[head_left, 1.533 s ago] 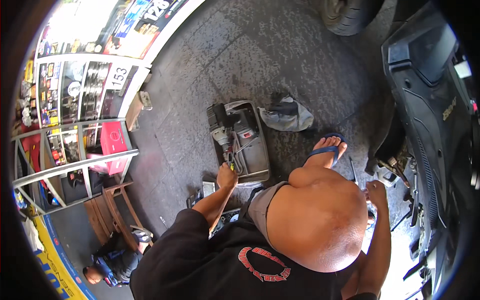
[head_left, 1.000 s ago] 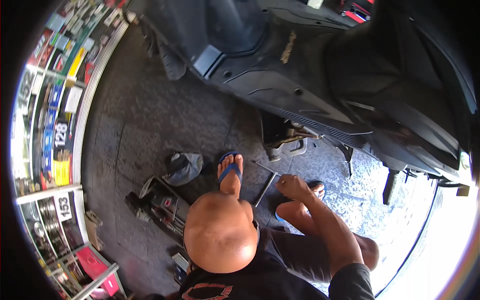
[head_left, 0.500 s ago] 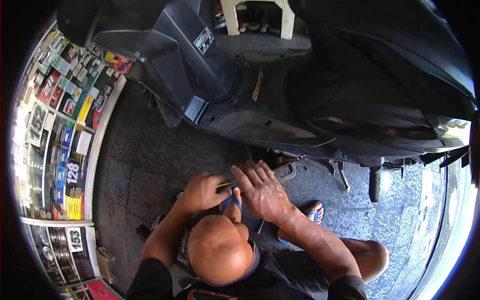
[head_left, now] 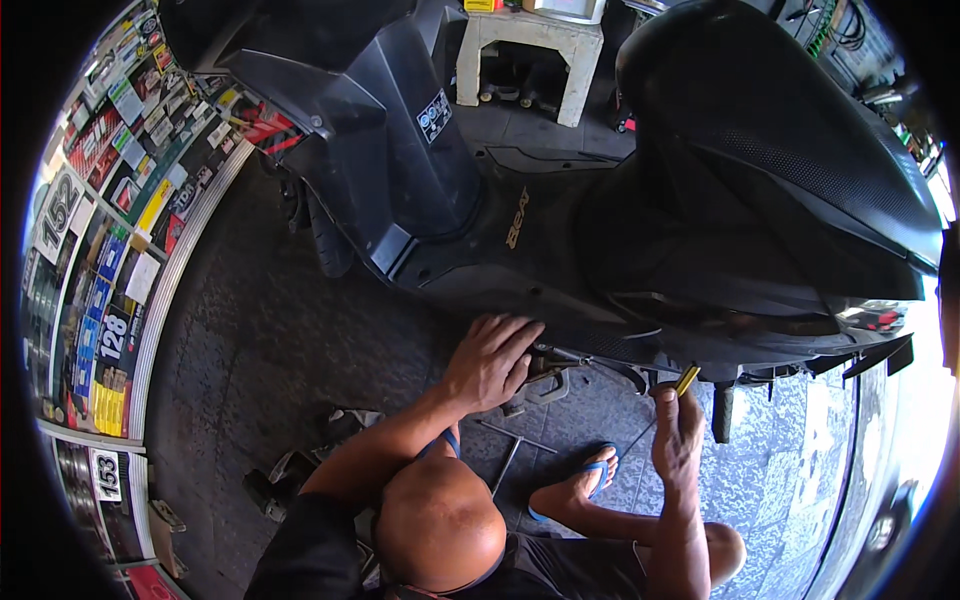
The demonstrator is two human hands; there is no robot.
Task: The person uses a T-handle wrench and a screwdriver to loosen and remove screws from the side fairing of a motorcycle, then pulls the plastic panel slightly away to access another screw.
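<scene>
A black scooter stands across the view in front of me. My left hand, fingers stretched out, lies along the lower edge of its side; whether it presses on the panel I cannot tell. Close by the fingertips, a grey C-shaped metal part shows under the scooter. My right hand is closed on a slim yellow tool, raised beside the scooter's rear underside. Only the tool's short upper end shows, so its exact kind is unclear.
A T-handle wrench lies on the tiled floor between my feet. Shelves of packaged parts line the left side. Behind the scooter stands a whitish stool. Dark bundled objects sit to the left of my knee.
My hands were close together and blurred, with a yellow thing by the left one. Now the right hand is farther right, holding the yellow tool; the left has moved right to the scooter's edge.
</scene>
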